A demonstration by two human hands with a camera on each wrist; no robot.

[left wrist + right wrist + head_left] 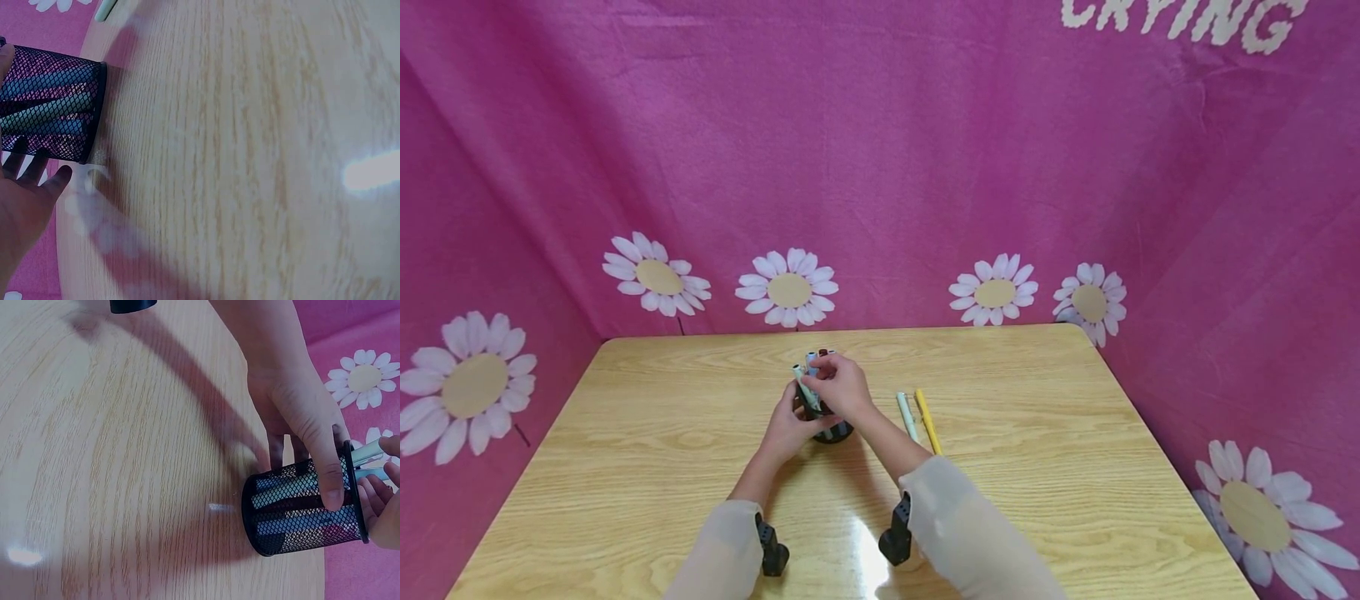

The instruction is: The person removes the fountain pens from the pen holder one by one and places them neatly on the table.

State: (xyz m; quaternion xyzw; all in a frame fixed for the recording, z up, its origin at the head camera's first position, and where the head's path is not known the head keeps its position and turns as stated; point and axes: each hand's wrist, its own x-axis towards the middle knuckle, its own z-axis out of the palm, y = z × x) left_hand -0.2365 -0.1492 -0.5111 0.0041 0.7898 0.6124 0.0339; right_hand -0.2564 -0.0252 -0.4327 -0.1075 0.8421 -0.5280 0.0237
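Note:
A black mesh pen cup [300, 540] stands upright on the wooden table, with several pens inside visible through its mesh. My left hand [786, 432] grips the cup around its side, thumb lying across the mesh in the right wrist view. Over the cup's rim, my right hand [846, 392] pinches a pale green pen [367, 452] near its upper end. That pen's lower part is inside the cup. A blue-capped pen [811, 358] and other pen tops stick up behind it, partly covered by the right fingers.
Right of the cup, another pale green pen [906, 414] and a yellow pen [927, 419] lie side by side on the table [1037, 467]. The right forearm passes close to them. A pink cloth [880, 167] with daisies hangs behind and at both sides of the table.

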